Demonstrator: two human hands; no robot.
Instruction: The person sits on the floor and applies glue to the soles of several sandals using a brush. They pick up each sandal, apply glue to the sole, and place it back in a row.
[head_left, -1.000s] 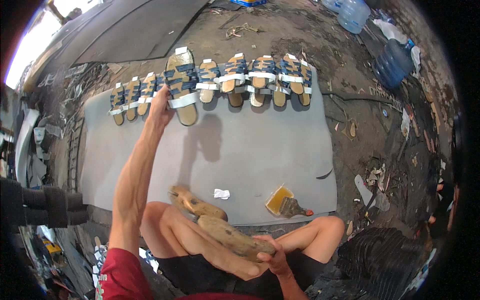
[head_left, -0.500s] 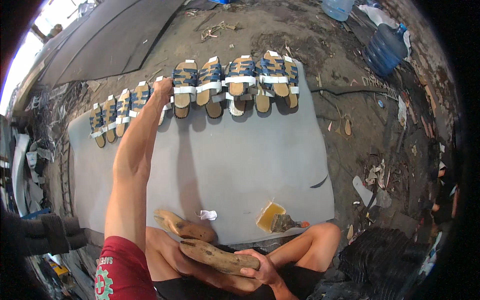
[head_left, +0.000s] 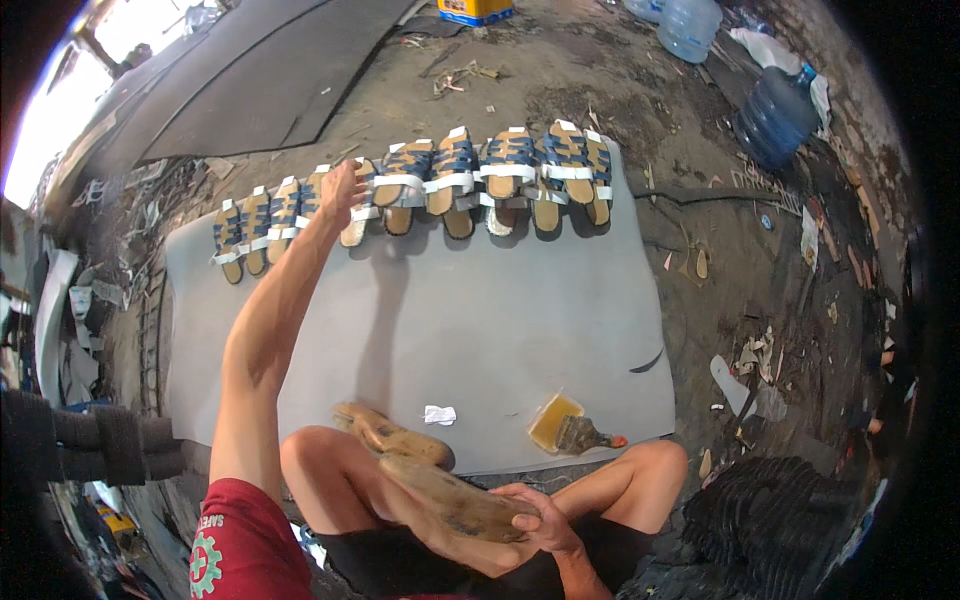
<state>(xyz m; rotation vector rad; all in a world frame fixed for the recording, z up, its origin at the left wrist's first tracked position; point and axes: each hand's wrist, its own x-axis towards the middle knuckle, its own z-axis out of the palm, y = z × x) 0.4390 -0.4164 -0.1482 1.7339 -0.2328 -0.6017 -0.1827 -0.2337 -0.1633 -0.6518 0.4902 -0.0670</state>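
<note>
My left arm reaches to the far row of strappy sandals [head_left: 452, 172], which have tan insoles, dark blue straps and white bands. My left hand [head_left: 343, 190] is beside a partly covered sandal [head_left: 366, 205], fingers extended and loosely apart, apparently gripping nothing. In my lap, my right hand [head_left: 540, 518] is wrapped round the near end of a worn wooden shoe last [head_left: 455, 497]. A second wooden last [head_left: 395, 438] lies just beyond it, at the grey sheet's near edge. A tilted sandal [head_left: 402, 175] overlaps another, to the right of my left hand.
The sandals rest along the far edge of a grey sheet [head_left: 480, 330]. Near my knees are a tub of yellowish glue [head_left: 553, 420], a brush [head_left: 585, 437] and a white scrap [head_left: 440, 415]. Blue water jugs [head_left: 775, 115], a yellow-blue crate [head_left: 475, 12] and floor scraps lie beyond.
The view has shifted, placing the scene farther right. My left hand has drawn slightly away from the sandal to its right, which is now more tilted. The right hand keeps its last.
</note>
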